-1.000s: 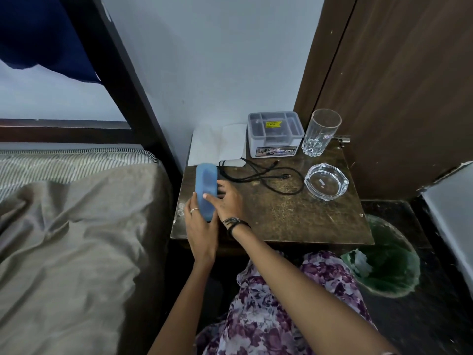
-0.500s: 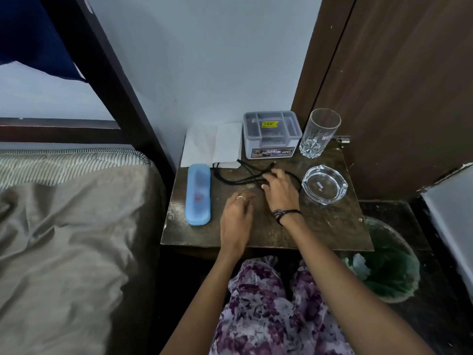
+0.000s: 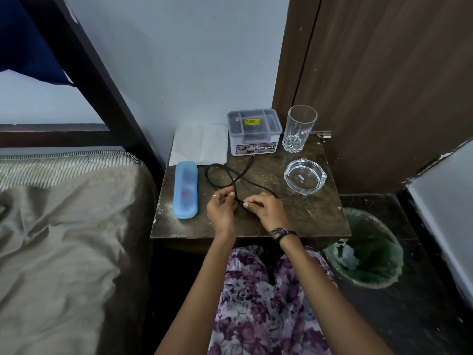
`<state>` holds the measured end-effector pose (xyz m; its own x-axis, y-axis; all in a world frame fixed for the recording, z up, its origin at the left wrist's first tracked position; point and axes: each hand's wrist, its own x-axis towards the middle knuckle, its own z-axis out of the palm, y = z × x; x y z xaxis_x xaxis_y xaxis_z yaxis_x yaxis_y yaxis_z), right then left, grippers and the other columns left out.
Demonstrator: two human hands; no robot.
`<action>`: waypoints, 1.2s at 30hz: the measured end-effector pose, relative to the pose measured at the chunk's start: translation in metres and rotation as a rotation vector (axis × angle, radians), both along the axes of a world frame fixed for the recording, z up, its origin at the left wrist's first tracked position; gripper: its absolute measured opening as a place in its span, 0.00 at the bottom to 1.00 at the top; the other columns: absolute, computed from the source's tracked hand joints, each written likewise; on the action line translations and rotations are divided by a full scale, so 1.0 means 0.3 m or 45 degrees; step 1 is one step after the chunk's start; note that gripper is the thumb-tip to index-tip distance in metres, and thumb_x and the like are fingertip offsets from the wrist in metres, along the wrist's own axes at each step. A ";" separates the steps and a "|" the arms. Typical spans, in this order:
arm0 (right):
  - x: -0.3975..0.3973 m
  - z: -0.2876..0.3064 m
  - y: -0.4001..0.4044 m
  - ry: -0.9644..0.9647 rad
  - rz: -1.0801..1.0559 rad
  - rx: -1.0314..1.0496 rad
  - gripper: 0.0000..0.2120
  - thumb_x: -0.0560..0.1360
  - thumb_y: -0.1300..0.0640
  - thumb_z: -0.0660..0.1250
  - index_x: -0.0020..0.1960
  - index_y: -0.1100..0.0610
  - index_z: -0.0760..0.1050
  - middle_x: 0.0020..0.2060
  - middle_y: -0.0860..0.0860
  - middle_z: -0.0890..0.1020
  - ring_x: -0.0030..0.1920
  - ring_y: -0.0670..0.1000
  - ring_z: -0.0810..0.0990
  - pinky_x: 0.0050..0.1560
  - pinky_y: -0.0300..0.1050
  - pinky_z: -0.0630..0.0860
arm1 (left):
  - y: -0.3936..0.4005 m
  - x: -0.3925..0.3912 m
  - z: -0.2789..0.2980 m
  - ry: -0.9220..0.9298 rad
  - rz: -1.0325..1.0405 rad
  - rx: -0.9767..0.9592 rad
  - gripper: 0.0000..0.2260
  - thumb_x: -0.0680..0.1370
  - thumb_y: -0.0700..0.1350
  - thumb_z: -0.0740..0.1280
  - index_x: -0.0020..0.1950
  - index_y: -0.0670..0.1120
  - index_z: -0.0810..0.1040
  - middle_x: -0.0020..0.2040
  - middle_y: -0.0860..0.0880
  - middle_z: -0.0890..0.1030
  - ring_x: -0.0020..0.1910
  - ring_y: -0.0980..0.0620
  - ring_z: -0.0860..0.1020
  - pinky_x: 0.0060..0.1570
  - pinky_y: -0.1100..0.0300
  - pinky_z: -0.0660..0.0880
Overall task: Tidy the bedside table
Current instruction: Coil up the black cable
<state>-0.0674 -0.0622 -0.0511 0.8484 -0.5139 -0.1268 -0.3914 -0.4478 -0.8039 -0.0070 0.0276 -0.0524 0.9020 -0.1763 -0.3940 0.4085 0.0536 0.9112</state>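
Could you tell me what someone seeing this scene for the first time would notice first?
Most likely the two hands at the front middle of the bedside table: the left hand and right hand both pinch a black cable that loops back across the tabletop. Next, the blue case lying along the table's left side, and the clear glassware on the right: a tall glass at the back, a glass ashtray in front of it.

Dim, bluish indoor light — soft shadows, sharp focus, wide-angle edge bending.

Worn, scuffed dark wood bedside table (image 3: 302, 219); clear glossy glass ashtray (image 3: 305, 177); translucent matt blue plastic case (image 3: 185, 190).
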 end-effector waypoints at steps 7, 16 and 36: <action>-0.008 0.129 -0.033 -0.353 -0.064 -0.221 0.10 0.76 0.61 0.63 0.53 0.55 0.81 0.48 0.52 0.82 0.50 0.52 0.79 0.50 0.43 0.73 | 0.018 -0.026 0.103 -0.598 -0.209 0.386 0.15 0.76 0.36 0.65 0.56 0.47 0.62 0.40 0.47 0.81 0.39 0.53 0.78 0.42 0.62 0.72; 0.086 0.242 -0.079 -0.282 0.380 -0.792 0.13 0.75 0.64 0.62 0.56 0.53 0.78 0.69 0.52 0.71 0.67 0.56 0.67 0.64 0.50 0.68 | 0.058 0.027 0.211 -0.550 -0.454 0.092 0.09 0.79 0.40 0.62 0.42 0.50 0.78 0.29 0.51 0.72 0.27 0.60 0.70 0.30 0.64 0.70; 0.151 0.059 -0.038 -0.482 0.192 -0.280 0.09 0.76 0.63 0.58 0.49 0.63 0.77 0.39 0.55 0.75 0.36 0.53 0.75 0.36 0.51 0.73 | -0.095 0.177 0.152 -0.257 -0.366 -0.781 0.20 0.80 0.32 0.55 0.71 0.43 0.65 0.60 0.52 0.78 0.59 0.59 0.78 0.56 0.68 0.75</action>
<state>-0.0221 -0.0737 -0.0335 0.8813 -0.3612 0.3048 -0.0058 -0.6531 -0.7572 0.0460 -0.0007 -0.0067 0.8312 -0.5554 0.0230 0.3097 0.4970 0.8106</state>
